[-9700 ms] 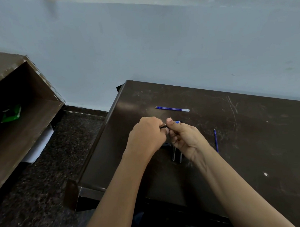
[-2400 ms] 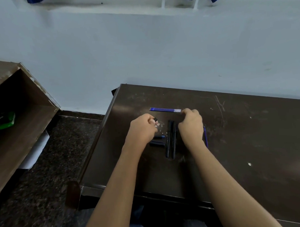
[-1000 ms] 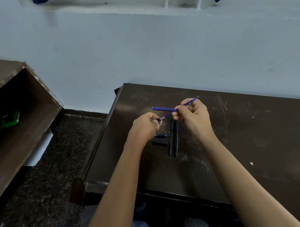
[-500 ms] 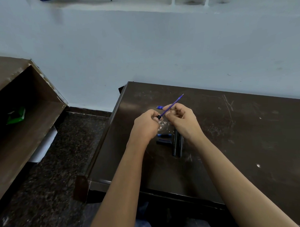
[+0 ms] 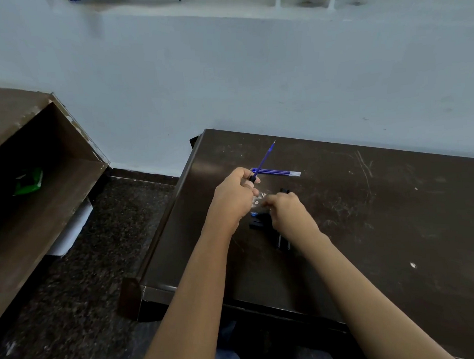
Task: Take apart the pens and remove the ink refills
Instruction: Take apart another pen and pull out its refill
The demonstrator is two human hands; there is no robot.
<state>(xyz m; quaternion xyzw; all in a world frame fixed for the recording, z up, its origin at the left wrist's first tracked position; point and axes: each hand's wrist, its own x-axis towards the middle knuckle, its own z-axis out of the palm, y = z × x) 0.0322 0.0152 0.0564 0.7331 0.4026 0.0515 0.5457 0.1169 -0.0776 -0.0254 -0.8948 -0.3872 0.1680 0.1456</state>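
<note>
My left hand (image 5: 234,203) pinches a small black pen piece with a blue ink refill (image 5: 264,158) sticking up and to the right out of it. My right hand (image 5: 290,212) is lower, fingers curled and blurred, over small loose pen parts (image 5: 258,202) on the dark table (image 5: 366,228). Whether it grips anything is unclear. Two black pen barrels (image 5: 283,243) lie side by side under my right wrist. A short black piece (image 5: 256,224) and a small blue piece (image 5: 254,213) lie beside them. Removed blue refills (image 5: 281,173) lie flat farther back.
An open brown wooden cabinet (image 5: 42,186) stands on the left with a green packet (image 5: 29,181) inside and white paper (image 5: 73,228) below it. The table's left edge drops to a dark speckled floor (image 5: 86,292). A pale wall rises behind the table.
My right hand has let go of the blue refill and dropped to the small parts on the table. My left hand alone holds the refill, which now tilts more upright.
</note>
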